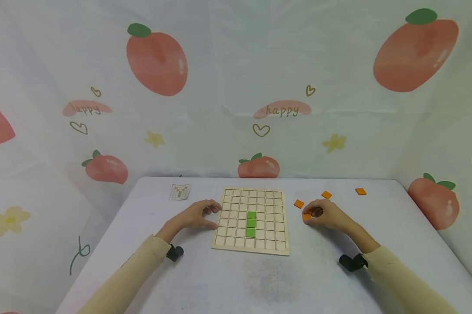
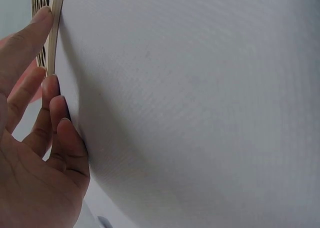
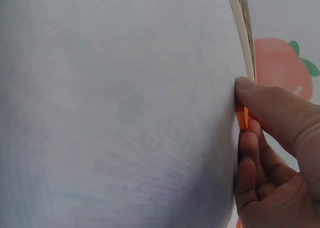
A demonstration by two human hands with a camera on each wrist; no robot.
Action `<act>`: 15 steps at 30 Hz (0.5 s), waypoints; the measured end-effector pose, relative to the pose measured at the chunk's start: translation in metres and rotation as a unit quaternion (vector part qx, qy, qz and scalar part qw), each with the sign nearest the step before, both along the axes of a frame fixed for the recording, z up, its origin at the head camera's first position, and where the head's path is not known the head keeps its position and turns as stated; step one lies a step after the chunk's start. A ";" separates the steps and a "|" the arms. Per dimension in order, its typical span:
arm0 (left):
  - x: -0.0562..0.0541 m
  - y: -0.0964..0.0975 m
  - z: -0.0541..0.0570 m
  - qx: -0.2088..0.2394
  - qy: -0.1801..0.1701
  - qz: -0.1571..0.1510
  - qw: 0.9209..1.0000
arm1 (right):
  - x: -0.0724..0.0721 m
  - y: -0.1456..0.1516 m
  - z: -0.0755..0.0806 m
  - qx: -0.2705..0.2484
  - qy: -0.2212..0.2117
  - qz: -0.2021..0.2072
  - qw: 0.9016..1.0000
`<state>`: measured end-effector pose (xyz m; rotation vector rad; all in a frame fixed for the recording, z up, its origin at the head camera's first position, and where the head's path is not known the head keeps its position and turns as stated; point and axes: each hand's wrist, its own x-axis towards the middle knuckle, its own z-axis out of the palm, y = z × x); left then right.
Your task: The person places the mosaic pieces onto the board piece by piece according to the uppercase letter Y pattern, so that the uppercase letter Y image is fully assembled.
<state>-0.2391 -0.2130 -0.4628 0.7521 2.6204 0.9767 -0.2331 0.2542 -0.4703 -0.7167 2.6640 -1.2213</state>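
A pale wooden grid board (image 1: pixel 269 218) lies in the middle of the table, with three green square tiles (image 1: pixel 251 223) in a vertical line in one of its columns. At the board's left edge rests my left hand (image 1: pixel 198 213), thumb and fingers spread apart with nothing between them. In the left wrist view its thumb overlaps the board's edge (image 2: pixel 57 28). To the right of the board, my right hand (image 1: pixel 327 214) pinches an orange square tile (image 3: pixel 242 117) between thumb and fingers, low at the table surface. The fingers partly hide this tile.
Beyond my right hand lie three more orange tiles: one near the board (image 1: pixel 298 203), one farther back (image 1: pixel 326 194) and one off to the right (image 1: pixel 361 191). A small paper card (image 1: pixel 179 192) with a coloured grid pattern lies at the back left. A fruit-printed curtain (image 1: pixel 220 87) hangs behind the table.
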 end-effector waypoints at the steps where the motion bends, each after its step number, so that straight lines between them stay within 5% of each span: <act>1: 0.000 0.000 0.000 0.000 0.000 0.000 1.000 | 0.000 0.000 0.000 -0.001 0.000 0.001 1.000; 15: 0.000 -0.003 0.000 0.005 0.005 -0.033 0.999 | -0.003 0.002 -0.002 -0.015 -0.011 -0.016 1.000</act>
